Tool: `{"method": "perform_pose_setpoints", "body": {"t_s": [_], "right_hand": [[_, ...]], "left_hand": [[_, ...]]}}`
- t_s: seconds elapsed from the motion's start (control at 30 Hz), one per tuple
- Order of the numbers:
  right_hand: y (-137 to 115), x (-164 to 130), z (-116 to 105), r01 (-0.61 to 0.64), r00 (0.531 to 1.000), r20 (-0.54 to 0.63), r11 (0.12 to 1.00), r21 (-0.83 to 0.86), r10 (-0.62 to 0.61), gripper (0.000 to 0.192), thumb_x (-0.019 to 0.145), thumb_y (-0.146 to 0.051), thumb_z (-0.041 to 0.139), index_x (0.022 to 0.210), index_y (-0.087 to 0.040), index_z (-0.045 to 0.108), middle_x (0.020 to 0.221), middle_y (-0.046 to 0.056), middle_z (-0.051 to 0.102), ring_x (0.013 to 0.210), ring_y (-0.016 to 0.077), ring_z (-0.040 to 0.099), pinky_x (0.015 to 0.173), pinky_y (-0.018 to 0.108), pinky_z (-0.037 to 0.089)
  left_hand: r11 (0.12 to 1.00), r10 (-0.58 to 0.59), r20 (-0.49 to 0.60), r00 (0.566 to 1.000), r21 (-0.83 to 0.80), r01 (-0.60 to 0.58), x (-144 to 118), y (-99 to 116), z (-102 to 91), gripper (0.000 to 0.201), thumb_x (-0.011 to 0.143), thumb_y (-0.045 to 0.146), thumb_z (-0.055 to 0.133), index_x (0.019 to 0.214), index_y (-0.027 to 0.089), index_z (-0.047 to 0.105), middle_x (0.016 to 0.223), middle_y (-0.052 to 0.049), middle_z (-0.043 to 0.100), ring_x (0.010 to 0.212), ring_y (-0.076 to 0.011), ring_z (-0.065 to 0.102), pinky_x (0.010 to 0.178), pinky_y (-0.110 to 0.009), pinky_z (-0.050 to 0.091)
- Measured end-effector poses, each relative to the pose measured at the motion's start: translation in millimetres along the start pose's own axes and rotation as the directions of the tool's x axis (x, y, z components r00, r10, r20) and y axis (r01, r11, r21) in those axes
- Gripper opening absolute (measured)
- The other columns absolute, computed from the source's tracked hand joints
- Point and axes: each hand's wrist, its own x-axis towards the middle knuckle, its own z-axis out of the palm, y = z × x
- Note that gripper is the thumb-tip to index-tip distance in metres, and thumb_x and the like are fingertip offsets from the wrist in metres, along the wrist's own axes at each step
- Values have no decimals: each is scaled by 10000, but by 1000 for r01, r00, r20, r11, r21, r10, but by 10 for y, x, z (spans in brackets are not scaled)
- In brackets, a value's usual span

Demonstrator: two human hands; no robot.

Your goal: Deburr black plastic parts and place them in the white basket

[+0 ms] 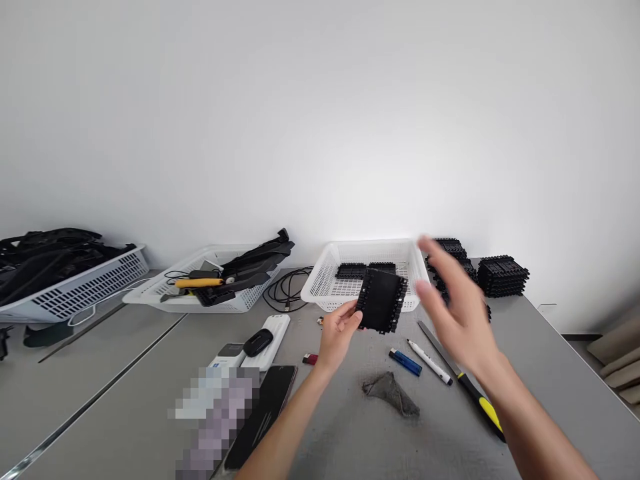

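Roughly upright, black panel tilted right

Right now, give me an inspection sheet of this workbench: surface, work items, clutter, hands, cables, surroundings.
Surface: grey table, seam at left.
Work items: black panel; white basket with two black pieces; black stacks at right.
Clutter: blue lighter, marker, yellow-handled tool, grey cloth, phone, two more baskets at left.
Hands: left hand holds the panel's edge; right hand blurred, open, above the table.
Cables: black cable coil.
Surroundings: plain white wall.
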Motion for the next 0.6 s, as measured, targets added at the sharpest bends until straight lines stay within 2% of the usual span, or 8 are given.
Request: {"method": "perform_pose_setpoints", "body": {"t_s": [0.1,0.17,0.27,0.37,0.47,0.53,0.57,0.6], "right_hand": [[228,348,216,-85,978,196,995,50,73,370,951,-337,473,1242,-188,645,1191,109,674,1079,269,620,926,408,484],[403,564,308,-140,968,222,987,82,119,286,910,-328,517,1027,-171,725,993,84,727,905,239,654,826,355,494],[577,830,372,-202,965,185,977,74,186,255,829,-396,619,745,-167,692,729,36,662,671,178,572,645,296,436],[693,1040,512,-271,948,217,950,155,235,279,821,-422,614,693,-175,629,604,-18,522,556,124,434,542,260,335],[869,1195,839,-401,912,222,866,298,345,269,832,-419,602,704,-184,576,609,-34,478,526,103,396,507,237,322],[1017,1256,1126,-539,838,274,792,286,471,247,872,-389,576,724,-196,532,627,-40,478,496,91,413,513,224,370],[1090,1271,1273,-576,812,294,774,264,504,243,892,-363,558,722,-198,510,617,-41,475,483,89,431,523,221,399],[1157,1277,1416,-605,788,319,760,239,526,241,908,-338,548,719,-198,498,598,-41,475,473,91,457,534,220,424]], "left_hand": [[999,39,44,998,29,-41,176,262,-23,485,772,448,687,1140,131,683,991,-96,739,790,-222,686,586,-289,567],[994,77,43,996,72,-80,343,407,-59,472,762,447,700,1109,128,694,973,-90,742,796,-225,690,608,-290,571],[976,175,27,984,131,-177,652,570,-144,413,772,457,689,1030,135,715,977,-89,739,863,-238,692,682,-296,569],[971,199,-20,980,142,-194,989,638,-250,435,784,488,664,1064,155,679,998,-94,721,888,-220,685,677,-278,554],[965,163,-76,984,221,-142,1293,583,-361,559,749,468,697,1206,170,574,1164,-118,671,965,-211,683,752,-283,548],[899,117,-112,987,434,-57,1455,492,-438,508,792,427,655,1205,152,552,1174,-128,671,972,-199,686,777,-278,542],[814,101,-150,984,581,5,1523,438,-478,443,840,415,592,1194,152,556,1147,-114,684,952,-182,690,781,-270,538],[773,90,-178,980,633,43,1582,381,-519,398,865,385,556,1179,142,568,1113,-118,696,940,-187,691,790,-281,534]]}}
